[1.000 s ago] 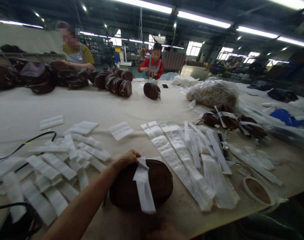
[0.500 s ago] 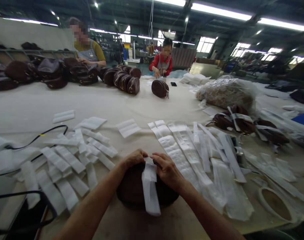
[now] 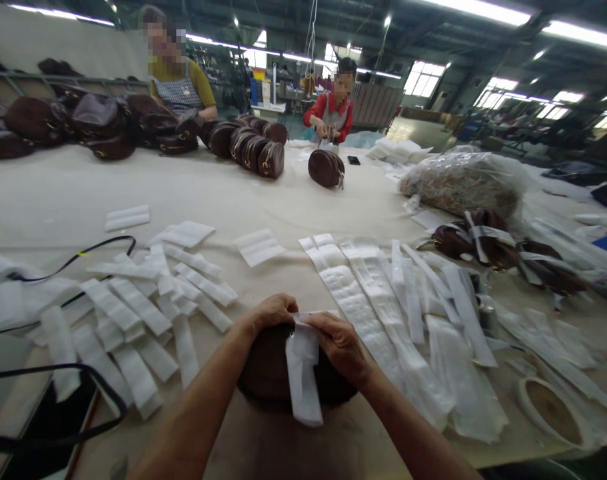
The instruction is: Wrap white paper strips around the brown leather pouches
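A round dark brown bag lies on the table right in front of me. A white foam strip is draped over its top and hangs down its near side. My left hand rests curled on the bag's far left edge, fingers closed at the strip's upper end. My right hand lies on the bag's right top, fingers pinching the same end of the strip. The bag's top under both hands is hidden.
Several loose white strips lie scattered to the left, longer ones to the right. Black cable runs at left. A tape roll sits near right. Wrapped brown bags and a plastic sack lie beyond. Two people work opposite beside brown bags.
My right hand came in from the right and settled on the bag, joining the left at the strip's upper end. The strip's top is now bunched between both hands.
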Motion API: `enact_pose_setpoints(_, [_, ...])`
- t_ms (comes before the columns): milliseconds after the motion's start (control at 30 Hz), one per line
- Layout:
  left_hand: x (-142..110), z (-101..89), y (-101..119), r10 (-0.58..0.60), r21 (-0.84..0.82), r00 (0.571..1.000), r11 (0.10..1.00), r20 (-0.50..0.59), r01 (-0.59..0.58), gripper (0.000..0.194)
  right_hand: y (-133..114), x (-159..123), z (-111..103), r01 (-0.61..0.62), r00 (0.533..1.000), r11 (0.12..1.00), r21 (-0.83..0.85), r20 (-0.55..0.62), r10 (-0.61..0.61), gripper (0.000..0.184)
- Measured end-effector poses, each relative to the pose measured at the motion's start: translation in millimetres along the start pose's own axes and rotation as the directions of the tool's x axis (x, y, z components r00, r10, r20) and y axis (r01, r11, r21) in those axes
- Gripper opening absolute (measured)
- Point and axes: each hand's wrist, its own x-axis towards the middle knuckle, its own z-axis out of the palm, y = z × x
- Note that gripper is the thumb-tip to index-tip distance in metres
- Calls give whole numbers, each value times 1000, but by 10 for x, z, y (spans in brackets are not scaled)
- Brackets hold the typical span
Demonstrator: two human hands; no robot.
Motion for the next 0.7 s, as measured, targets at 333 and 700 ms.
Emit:
enact_pose_setpoints(333, [-39,-71,-8,64,-5,997,998,41,-64,32,-249,-282,-3,236,969,955,-178,115,-218,20])
enact_pose_setpoints(700, [-391,-31,79,224,144,951,970,-215,-196,36,-210,-352,42,279,952,945,-173,179,-248,21])
